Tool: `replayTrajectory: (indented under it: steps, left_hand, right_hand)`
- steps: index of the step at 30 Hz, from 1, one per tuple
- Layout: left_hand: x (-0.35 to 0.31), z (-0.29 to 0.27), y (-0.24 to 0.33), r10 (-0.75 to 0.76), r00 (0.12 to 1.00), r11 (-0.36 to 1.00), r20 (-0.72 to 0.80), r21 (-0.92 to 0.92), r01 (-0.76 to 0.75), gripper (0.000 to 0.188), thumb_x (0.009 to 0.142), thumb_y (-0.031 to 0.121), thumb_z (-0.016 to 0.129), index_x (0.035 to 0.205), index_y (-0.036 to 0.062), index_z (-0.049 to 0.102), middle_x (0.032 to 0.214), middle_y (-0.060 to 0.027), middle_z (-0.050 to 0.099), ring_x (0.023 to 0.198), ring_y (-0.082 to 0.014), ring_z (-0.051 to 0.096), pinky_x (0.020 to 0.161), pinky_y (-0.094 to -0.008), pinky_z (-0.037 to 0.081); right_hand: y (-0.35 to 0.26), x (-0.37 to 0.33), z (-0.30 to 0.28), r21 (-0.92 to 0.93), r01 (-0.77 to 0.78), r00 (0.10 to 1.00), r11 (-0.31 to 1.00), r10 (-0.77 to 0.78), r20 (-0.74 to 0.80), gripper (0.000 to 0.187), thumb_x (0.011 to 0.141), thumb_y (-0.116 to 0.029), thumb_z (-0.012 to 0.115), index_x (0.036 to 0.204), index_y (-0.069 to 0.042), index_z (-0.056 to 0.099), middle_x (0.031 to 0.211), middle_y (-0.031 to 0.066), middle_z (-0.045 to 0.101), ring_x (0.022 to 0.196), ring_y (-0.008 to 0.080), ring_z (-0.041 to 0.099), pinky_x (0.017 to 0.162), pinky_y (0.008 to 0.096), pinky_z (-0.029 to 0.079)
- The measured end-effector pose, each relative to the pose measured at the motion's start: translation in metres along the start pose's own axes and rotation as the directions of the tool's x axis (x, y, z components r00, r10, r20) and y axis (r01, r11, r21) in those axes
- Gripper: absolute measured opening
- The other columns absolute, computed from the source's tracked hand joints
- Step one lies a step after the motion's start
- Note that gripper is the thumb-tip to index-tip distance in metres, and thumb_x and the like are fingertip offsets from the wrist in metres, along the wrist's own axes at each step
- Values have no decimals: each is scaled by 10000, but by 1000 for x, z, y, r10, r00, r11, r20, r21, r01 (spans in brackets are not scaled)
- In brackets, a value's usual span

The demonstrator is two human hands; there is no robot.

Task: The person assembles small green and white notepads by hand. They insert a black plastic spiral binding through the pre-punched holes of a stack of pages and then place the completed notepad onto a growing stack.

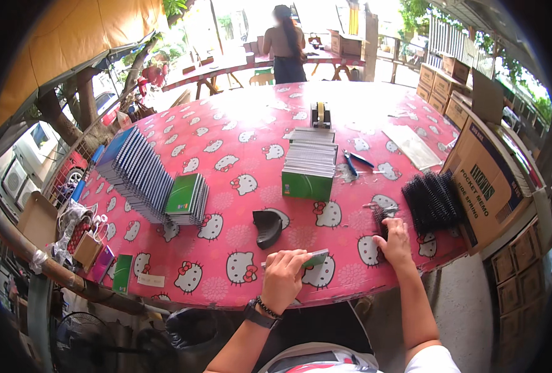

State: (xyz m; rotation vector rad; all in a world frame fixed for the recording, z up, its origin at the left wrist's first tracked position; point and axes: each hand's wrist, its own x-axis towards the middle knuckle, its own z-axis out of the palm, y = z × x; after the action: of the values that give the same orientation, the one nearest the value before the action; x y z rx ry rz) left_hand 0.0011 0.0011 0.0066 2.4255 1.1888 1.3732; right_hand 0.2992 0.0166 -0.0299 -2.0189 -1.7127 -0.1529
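Note:
Close to the table's front edge, my left hand (pixel 282 280) grips a thin memo pad with a green cover (pixel 317 258), held on edge. To the right, my right hand (pixel 396 244) has thumb and fingers closed around a black spiral binding coil (pixel 381 222), partly hidden by the fingers. A pile of black binding coils (pixel 431 202) lies just beyond that hand. In front of the left hand rests a black curved block (pixel 267 229). Farther off stands a row of unbound green-covered pads (pixel 308 168), with blue-handled pliers (pixel 352 163) beside it.
At the left are tall stacks of blue spiral notebooks (pixel 136 171) and green spiral notebooks (pixel 187 196). A tape dispenser (pixel 320 115) stands behind the pads. A large cardboard box (pixel 487 180) borders the table's right side. A person (pixel 284 46) stands at a far table.

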Motion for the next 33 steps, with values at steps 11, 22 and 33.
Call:
replayTrajectory:
  steps: [11, 22, 33]
  left_hand:
    - [-12, -17, -14, -36, 999, 995, -8, 93, 37, 383, 697, -51, 642, 1027, 132, 705, 920, -22, 649, 870, -220, 584, 777, -350, 420]
    - [-9, -19, -18, -26, 999, 997, 26, 67, 24, 316, 717, -11, 673, 1006, 112, 709, 885, -27, 640, 835, -215, 577, 750, -345, 416]
    - [-4, -20, -16, -133, 991, 989, 24, 67, 131, 241, 746, 59, 712, 981, 109, 709, 851, -29, 647, 819, -209, 572, 738, -328, 417]
  right_hand:
    - [17, 31, 7, 165, 95, 995, 982, -89, -44, 359, 661, 50, 688, 996, -36, 593, 960, 143, 600, 943, 320, 567, 846, 398, 476]
    - [15, 60, -28, 406, 48, 999, 913, -43, -20, 253, 773, 30, 609, 1025, 7, 603, 888, 148, 622, 795, 271, 630, 724, 360, 497]
    - [-99, 3, -49, 814, -16, 858, 581, -410, 310, 375, 874, 18, 547, 1238, -72, 540, 781, -3, 529, 706, 105, 524, 662, 227, 445]
